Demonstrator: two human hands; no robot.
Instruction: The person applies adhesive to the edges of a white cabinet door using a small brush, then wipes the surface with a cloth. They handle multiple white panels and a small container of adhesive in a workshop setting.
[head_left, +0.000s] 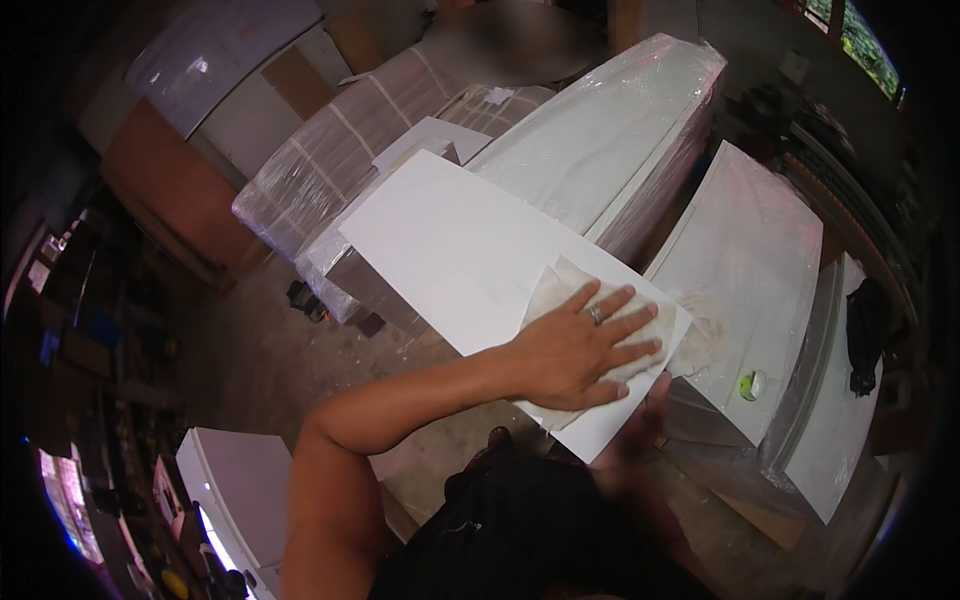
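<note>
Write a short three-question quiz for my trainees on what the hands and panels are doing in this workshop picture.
1. True or false: the left hand lies flat on a cloth.
2. What does the cloth rest on? A) the white panel B) the floor C) a plastic-wrapped stack
3. Where is the small green item?

Key
1. True.
2. A.
3. On the wrapped panel to the person's right. The right hand is blurred below the white panel's edge, so its grip cannot be told.

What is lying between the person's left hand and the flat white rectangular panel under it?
In the head view, a crumpled off-white cloth lies between the left hand and the flat white rectangular panel; the palm presses flat on it.
</note>
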